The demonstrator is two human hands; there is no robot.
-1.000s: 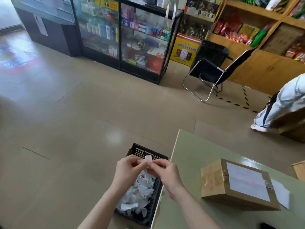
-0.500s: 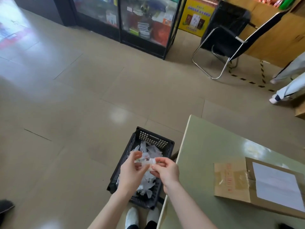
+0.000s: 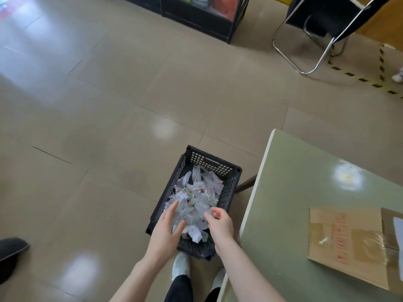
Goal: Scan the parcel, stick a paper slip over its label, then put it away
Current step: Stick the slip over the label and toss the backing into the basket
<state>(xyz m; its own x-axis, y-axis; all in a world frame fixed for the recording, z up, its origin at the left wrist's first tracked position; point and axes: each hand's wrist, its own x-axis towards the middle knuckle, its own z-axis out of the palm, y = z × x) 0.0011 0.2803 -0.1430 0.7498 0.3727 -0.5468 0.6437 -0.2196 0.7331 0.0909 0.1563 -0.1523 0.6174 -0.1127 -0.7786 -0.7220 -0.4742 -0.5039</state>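
The brown cardboard parcel (image 3: 349,243) lies flat on the green table (image 3: 294,182) at the right, with a white paper slip (image 3: 398,227) on its top at the frame edge. Both hands are off the table, over a black plastic crate (image 3: 212,161) on the floor that holds several white paper scraps (image 3: 196,192). My left hand (image 3: 165,232) is spread flat above the scraps, holding nothing. My right hand (image 3: 221,227) hovers by the crate's right wall, fingers loosely curled and apart, with nothing clearly in them.
The crate stands against the table's left edge, just ahead of my white shoes (image 3: 181,263). A black chair with a metal frame (image 3: 316,29) and a glass display cabinet (image 3: 196,16) stand at the back. Someone's dark shoe (image 3: 11,253) shows at the left edge.
Both hands had been pinching a small white paper piece together; they have lowered over the crate, separated and let it go. My view has tilted further down.
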